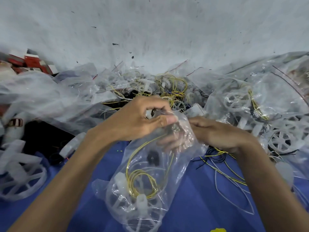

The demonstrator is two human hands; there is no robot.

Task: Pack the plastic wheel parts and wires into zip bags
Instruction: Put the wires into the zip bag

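A clear zip bag (147,180) lies in front of me on the blue cloth (200,206). Inside it are a white plastic wheel part (133,205), a coil of yellow wire (142,183) and a small black piece (153,158). My left hand (138,119) pinches the bag's upper edge between thumb and fingers. My right hand (215,133) holds the same opening from the right, and its fingers show through the plastic, inside the mouth of the bag.
Loose white wheels (23,180) lie at the left. A heap of yellow wires and wheel parts (168,87) sits behind the hands. Filled clear bags (260,101) pile up at the right. Loose wires (222,166) trail on the cloth; red boxes (31,61) stand far left.
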